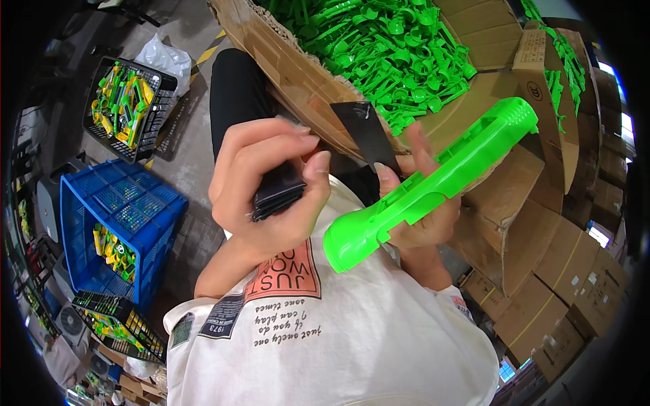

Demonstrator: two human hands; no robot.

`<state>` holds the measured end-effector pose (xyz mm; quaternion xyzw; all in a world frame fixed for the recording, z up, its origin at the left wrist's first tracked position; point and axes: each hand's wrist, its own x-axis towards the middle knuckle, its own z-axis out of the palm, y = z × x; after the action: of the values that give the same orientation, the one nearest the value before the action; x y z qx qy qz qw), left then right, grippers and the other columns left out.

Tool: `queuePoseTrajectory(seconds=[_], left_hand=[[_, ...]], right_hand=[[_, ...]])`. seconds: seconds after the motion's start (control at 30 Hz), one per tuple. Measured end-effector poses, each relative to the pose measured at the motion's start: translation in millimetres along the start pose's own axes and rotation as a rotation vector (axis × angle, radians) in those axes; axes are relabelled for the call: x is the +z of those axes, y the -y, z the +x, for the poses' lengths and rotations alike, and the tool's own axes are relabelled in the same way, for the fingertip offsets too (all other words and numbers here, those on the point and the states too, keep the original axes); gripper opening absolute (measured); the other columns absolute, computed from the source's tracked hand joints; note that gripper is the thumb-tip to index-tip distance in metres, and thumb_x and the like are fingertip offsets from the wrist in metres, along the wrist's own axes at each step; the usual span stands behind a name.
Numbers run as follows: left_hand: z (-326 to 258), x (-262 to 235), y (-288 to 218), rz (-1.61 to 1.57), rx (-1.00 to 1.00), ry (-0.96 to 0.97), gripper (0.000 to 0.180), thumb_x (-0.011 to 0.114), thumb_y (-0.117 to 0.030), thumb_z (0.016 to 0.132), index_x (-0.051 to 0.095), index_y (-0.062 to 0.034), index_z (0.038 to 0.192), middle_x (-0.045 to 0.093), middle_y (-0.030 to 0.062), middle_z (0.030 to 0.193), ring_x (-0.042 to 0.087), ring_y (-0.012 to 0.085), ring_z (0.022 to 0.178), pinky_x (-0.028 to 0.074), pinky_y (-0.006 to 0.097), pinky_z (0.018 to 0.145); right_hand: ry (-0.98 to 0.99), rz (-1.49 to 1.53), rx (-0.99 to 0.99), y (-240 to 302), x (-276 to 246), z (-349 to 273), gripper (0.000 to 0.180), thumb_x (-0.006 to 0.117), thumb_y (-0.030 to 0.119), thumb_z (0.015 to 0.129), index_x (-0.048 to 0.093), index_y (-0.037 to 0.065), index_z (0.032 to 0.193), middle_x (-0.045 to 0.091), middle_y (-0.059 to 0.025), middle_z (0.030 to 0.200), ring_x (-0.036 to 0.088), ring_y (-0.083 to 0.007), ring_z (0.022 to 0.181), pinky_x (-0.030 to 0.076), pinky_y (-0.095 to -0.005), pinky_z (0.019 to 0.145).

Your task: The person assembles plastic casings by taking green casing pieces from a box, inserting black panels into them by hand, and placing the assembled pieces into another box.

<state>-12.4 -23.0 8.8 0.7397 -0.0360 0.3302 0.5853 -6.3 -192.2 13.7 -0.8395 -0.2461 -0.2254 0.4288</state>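
Observation:
My left hand [237,179] is curled around a small stack of thin black strips [279,195], its thumb and fingertips close together. My right hand [433,220] grips a long bright green plastic housing [440,179], shaped like a torch body with a flared end, tilted up to the right. One flat black strip [362,132] stands between that hand's thumb and fingers, beside the housing. Both hands are over my lap, in front of a large cardboard box [284,64] heaped with green plastic parts [393,54]. Part of my right palm is hidden behind the housing.
To the left, a black basket [166,101] and a blue crate [152,196] hold yellow and green pieces; another black basket [91,301] is below them. Stacked cardboard cartons [555,284] stand at the right. More green parts [565,68] lie at the upper right.

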Motion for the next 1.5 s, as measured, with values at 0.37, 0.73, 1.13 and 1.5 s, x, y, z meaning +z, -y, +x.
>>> queuePoseTrajectory(seconds=[0.37, 0.73, 1.13, 1.5], left_hand=[[-1.8, 8.4, 8.8, 0.294, 0.319, 0.134, 0.039, 0.083, -0.004, 0.061, 0.071, -0.0046, 0.099, 0.060, 0.0070, 0.075, 0.058, 0.0149, 0.059, 0.046, 0.025, 0.050], [-3.6, -8.3, 18.2, -0.361, -0.161, 0.272, 0.043, 0.085, -0.016, 0.063, 0.068, 0.0024, 0.098, 0.065, 0.0103, 0.077, 0.056, 0.0113, 0.057, 0.043, 0.021, 0.049], [-15.8, 1.8, 16.6, -0.283, -0.283, 0.245, 0.025, 0.075, 0.000, 0.067, 0.067, 0.0022, 0.090, 0.067, 0.0089, 0.080, 0.056, 0.0088, 0.062, 0.045, 0.021, 0.056], [-19.8, -14.2, 13.2, -0.468, -0.257, 0.202, 0.052, 0.081, -0.028, 0.066, 0.064, 0.0067, 0.101, 0.063, 0.0073, 0.070, 0.050, 0.0065, 0.053, 0.038, 0.019, 0.049]], right_hand=[[0.063, 0.072, -0.013, 7.8, -2.7, -1.7, 0.035, 0.066, 0.000, 0.081, 0.054, -0.008, 0.112, 0.062, -0.0278, 0.110, 0.065, -0.0286, 0.084, 0.053, -0.0344, 0.072], [0.064, 0.302, 0.249, -3.2, 0.7, -2.1, 0.058, 0.060, -0.018, 0.074, 0.040, -0.006, 0.127, 0.047, -0.0294, 0.130, 0.049, -0.0334, 0.120, 0.048, -0.0369, 0.093], [0.098, 0.278, 0.399, -1.5, 9.9, 4.1, 0.050, 0.059, -0.016, 0.072, 0.055, -0.002, 0.120, 0.067, -0.0125, 0.096, 0.066, -0.0153, 0.074, 0.054, -0.0261, 0.066], [0.117, 0.674, 0.584, 9.4, 1.5, 1.5, 0.052, 0.065, -0.015, 0.075, 0.047, -0.007, 0.123, 0.054, -0.0224, 0.125, 0.056, -0.0340, 0.114, 0.049, -0.0359, 0.093]])
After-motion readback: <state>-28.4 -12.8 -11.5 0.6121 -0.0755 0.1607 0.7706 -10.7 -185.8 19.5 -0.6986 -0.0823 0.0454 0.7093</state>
